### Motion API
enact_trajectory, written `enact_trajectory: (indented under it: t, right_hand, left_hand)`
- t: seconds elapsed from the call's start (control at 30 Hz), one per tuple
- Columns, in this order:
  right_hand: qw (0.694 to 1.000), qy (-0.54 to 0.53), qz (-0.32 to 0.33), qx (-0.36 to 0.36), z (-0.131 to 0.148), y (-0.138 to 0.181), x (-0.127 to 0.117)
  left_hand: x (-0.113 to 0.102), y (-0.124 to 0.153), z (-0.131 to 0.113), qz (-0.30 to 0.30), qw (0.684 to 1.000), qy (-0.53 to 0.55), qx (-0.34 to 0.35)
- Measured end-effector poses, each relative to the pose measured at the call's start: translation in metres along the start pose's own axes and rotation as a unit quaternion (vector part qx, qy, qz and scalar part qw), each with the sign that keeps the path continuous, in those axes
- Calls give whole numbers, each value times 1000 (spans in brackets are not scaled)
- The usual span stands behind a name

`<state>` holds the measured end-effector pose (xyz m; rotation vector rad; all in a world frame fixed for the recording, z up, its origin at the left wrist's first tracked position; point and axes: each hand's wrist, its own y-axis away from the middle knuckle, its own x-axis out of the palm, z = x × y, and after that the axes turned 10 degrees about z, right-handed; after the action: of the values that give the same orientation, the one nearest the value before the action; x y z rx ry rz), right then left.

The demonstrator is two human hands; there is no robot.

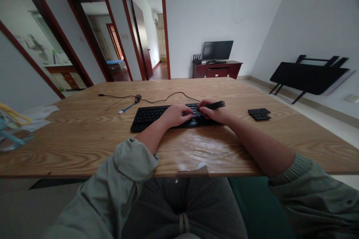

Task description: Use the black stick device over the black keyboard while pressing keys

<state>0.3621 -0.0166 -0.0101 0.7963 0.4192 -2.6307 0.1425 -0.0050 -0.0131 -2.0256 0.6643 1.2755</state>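
Observation:
A black keyboard (150, 116) lies on the wooden table in front of me, with its right part partly covered by my hands. My left hand (177, 115) rests on it, fingers bent and the thumb apart from them; I see nothing held there. Over the keyboard's right side, my right hand (209, 110) is closed around a slim black tool (217, 105) whose rear end sticks out to the right. The tool's working tip is hidden, so its exact kind does not show. Several loose black keycaps (259, 114) lie grouped to the right.
A blue brush-like stick (128, 108) with a white end lies behind the keyboard at left, near the coiled black cable (137, 98). White tissue (42, 114) and a clear container (14, 138) are at the table's left edge. Peeling tape (193, 172) marks the front edge.

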Motion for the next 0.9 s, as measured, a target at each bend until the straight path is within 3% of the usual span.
enact_trajectory:
  t: [0.1, 0.33, 0.6, 0.73, 0.9]
  right_hand:
    - [1000, 5, -8, -12, -1, 0, 1]
    - [997, -23, -57, -39, -9, -5, -2]
    - [994, 19, -99, -38, -6, -6, 0]
    - [974, 103, -198, -25, -10, -8, -11]
    - [939, 147, -307, 52, -21, -9, -38]
  left_hand:
    - [2, -1, 1, 26, 1000, -12, 11]
    - [0, -1, -2, 20, 1000, 0, 10]
    - [4, 3, -34, 99, 989, 9, 108]
    - [3, 5, -40, 113, 987, -17, 112]
    - [-10, 9, -24, 89, 995, -31, 45]
